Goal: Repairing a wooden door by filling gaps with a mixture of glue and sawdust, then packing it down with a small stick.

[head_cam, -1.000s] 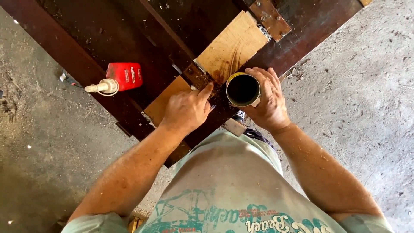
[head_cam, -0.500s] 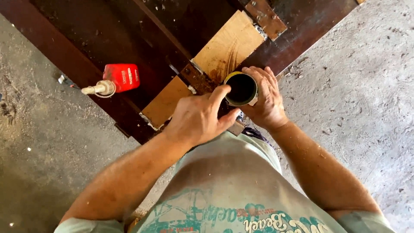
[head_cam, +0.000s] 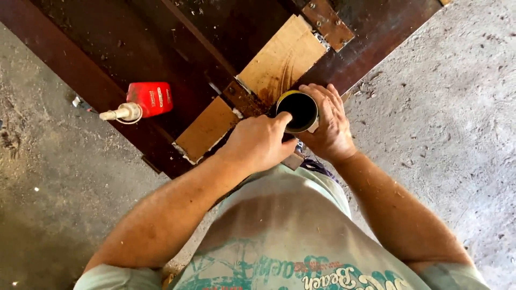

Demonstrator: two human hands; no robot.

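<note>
Your left hand (head_cam: pixel 258 142) has moved right from the dark wooden door (head_cam: pixel 134 48) to the open can (head_cam: pixel 297 111), fingertips now dipping at its rim, while your right hand (head_cam: pixel 329 126) stays wrapped around it.

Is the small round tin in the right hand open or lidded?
Open: the small round tin shows a dark interior inside its yellow rim, no lid. Contents level: cannot tell.

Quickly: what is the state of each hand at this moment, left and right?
Left hand: curled, fingertips at the rim of the open can; a real grip cannot be told.
Right hand: closed around the side of the can, holding it.
</note>
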